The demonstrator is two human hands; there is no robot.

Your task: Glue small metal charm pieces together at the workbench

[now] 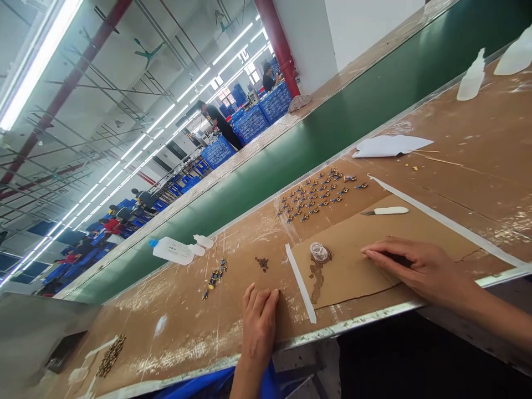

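Observation:
My left hand [258,324] rests on the brown-covered table with its fingers slightly apart, and nothing shows in it. Just beyond its fingertips is a small heap of dark little pieces [262,264]. Over a taped-down cardboard sheet [344,282], my right hand [411,266] has thumb and fingertips pressed together; whatever they pinch, if anything, is too small to see. A small round clear container [320,253] stands on the cardboard beside a dark wet stain. Behind my right hand lies a white-handled knife [390,210]. Many small blue-and-gold parts [320,194] are laid out in rows farther back.
Left are a loose cluster of blue-and-gold parts [215,277], a blue-capped bottle [171,249] on its side and a pile of brassy pieces [111,356]. White paper [388,146] and a squeeze bottle [471,77] lie toward the right. A green conveyor belt [332,122] runs behind; people work beyond.

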